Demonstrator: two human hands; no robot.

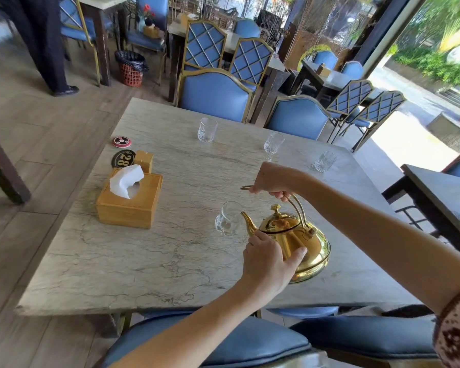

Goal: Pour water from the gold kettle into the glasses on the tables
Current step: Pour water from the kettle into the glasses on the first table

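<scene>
- Tissue box [129, 201]: well left of the gold kettle [294, 240], on the marble table [117, 261].
- Nearest glass [228, 218]: I see it just beside the kettle's spout tip.
- Left hand [268, 261]: cupped against kettle's body.
- Right hand [272, 181]: clenched around kettle's handle.
- Three glasses [207, 130] beyond the kettle.

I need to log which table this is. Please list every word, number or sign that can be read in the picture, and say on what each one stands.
"28": gold digits on the dark oval table plaque, seen upside down, lying on the table beside the small wooden block.
Round red and black disc: a white symbol only, no readable text.
Tissue box, kettle, glasses: no text visible.
</scene>
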